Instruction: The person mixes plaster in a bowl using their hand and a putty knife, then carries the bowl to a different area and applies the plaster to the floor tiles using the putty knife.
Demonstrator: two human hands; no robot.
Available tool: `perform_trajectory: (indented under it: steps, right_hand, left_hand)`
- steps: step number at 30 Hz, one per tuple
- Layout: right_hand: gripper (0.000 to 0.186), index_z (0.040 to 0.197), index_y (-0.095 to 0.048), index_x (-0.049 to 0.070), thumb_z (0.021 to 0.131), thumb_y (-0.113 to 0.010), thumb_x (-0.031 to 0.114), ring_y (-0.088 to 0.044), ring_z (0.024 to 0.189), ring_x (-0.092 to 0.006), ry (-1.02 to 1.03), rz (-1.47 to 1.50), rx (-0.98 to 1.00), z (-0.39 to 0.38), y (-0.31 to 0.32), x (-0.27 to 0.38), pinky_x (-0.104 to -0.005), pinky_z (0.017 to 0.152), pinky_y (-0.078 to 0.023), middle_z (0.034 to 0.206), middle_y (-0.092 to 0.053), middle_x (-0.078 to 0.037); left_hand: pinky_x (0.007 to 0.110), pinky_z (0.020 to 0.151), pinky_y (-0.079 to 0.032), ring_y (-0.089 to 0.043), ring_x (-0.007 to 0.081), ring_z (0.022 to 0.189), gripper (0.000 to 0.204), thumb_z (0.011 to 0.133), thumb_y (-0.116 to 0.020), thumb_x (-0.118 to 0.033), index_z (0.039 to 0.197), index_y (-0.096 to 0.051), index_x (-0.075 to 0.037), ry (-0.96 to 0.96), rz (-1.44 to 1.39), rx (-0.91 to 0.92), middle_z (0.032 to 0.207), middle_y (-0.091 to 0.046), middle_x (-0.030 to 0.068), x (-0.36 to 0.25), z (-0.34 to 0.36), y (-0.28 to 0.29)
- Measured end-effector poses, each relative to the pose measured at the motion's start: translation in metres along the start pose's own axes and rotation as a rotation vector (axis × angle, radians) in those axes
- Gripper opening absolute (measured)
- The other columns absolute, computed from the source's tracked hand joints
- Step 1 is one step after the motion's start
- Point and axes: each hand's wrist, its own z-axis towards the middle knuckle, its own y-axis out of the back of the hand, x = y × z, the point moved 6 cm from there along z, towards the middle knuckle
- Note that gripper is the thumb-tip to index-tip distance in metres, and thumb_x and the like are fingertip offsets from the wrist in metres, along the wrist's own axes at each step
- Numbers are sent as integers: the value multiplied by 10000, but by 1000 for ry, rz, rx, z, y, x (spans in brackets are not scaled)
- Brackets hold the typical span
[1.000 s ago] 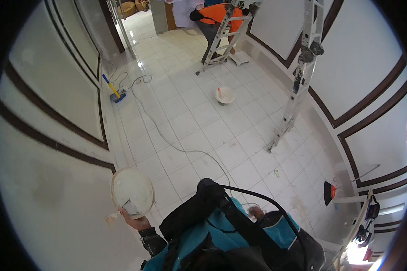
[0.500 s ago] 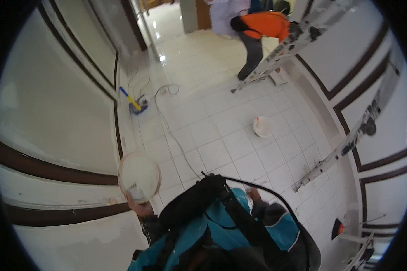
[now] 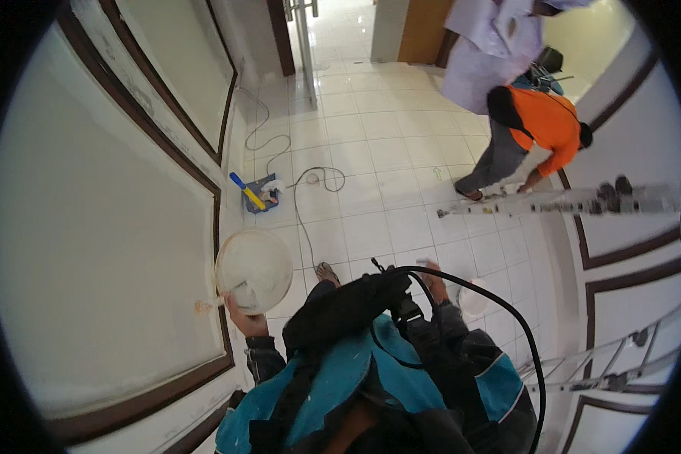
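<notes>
My left hand (image 3: pixel 242 314) grips a round pale tub (image 3: pixel 253 253) at its lower left edge, near the left wall. White compound is inside, with a flat blade (image 3: pixel 242 293) resting in it. My right hand (image 3: pixel 434 281) is closed beside the black strap of my bag, on a small pale object too small to make out. Right of it, a white bucket (image 3: pixel 473 301) on the tiled floor is partly hidden by my arm and a black cable. My sandalled foot (image 3: pixel 327 274) shows between my hands.
A co-worker in orange (image 3: pixel 545 132) bends beside an aluminium ladder (image 3: pixel 507 204) at the right. Another ladder (image 3: pixel 613 356) is lower right. A blue tray with a yellow-handled tool (image 3: pixel 251 195) and loose cords lie along the left. A doorway (image 3: pixel 340 41) is ahead.
I have moved forward along the room, so the blue tray, co-worker and ladders appear closer or further right. The bucket has slipped behind my right arm. My left hand still holds the tub.
</notes>
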Motion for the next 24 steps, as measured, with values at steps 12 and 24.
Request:
perform_trajectory:
  steps: [12, 24]
  right_hand:
    - [230, 940, -631, 57, 798, -576, 229, -620, 752, -233, -852, 570, 205, 77, -53, -31, -359, 662, -485, 825, -641, -103]
    - [154, 857, -647, 37, 761, -594, 146, -641, 676, -228, -226, 78, 242, 582, 30, -71, -348, 574, -499, 772, -660, -122]
  left_hand:
    - [418, 1007, -376, -458, 281, 1196, 508, 897, -546, -277, 1313, -396, -28, -47, 216, 57, 1308, -457, 135, 65, 288, -231]
    - [407, 1005, -381, -440, 236, 1220, 472, 955, -440, -331, 1328, -379, -47, -130, 223, -82, 1318, -444, 103, 213, 415, -429]
